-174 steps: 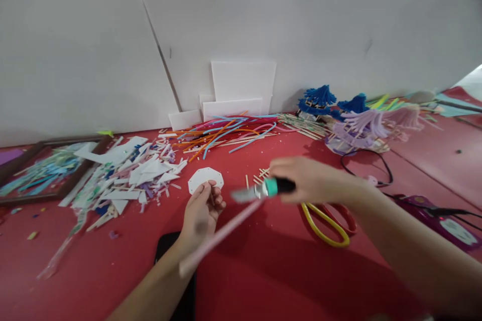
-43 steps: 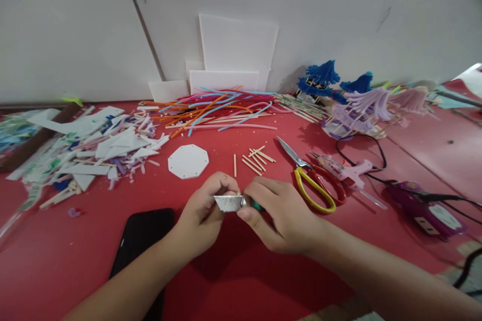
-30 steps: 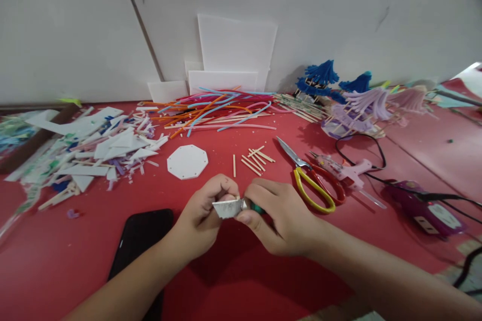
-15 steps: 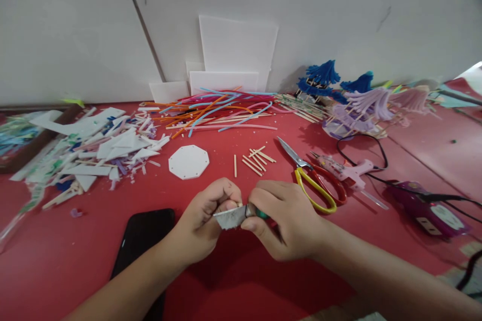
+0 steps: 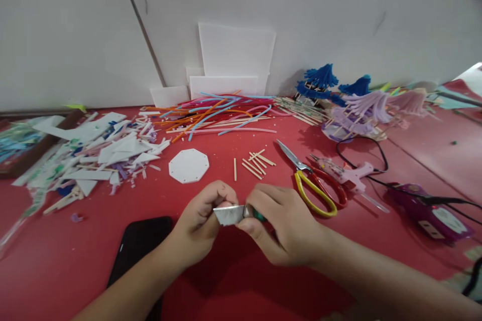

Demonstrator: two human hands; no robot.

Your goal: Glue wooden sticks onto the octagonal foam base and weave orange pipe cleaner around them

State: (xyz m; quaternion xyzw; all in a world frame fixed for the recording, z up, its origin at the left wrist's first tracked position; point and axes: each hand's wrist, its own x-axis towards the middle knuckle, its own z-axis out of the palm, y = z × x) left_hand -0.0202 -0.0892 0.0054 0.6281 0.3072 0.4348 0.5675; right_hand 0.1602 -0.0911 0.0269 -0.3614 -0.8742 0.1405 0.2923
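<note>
My right hand (image 5: 283, 223) is wrapped round the green handle of a short knife (image 5: 229, 215). Its broad grey blade points left, against the fingers of my left hand (image 5: 205, 220). Those fingers are curled closed, and what they pinch is hidden behind the blade. Just beyond my hands several short wooden sticks (image 5: 257, 164) lie in a loose group, with a single short stick (image 5: 235, 169) to their left. A white octagonal board (image 5: 189, 166) with small holes near its edge lies flat farther left.
Scissors (image 5: 314, 191), a pink glue gun (image 5: 354, 174) and a purple device (image 5: 429, 210) with cables lie right. Left are a black phone (image 5: 141, 241) and white scraps (image 5: 120, 148). Coloured strips (image 5: 222, 110), white boards (image 5: 237, 52) and blue and lilac roofed models (image 5: 320, 77) stand behind.
The view has tilted slightly upward, so the table things sit a little lower. The blade has turned slightly and shifted left; the pale tip seen earlier by my left fingers is now hidden.
</note>
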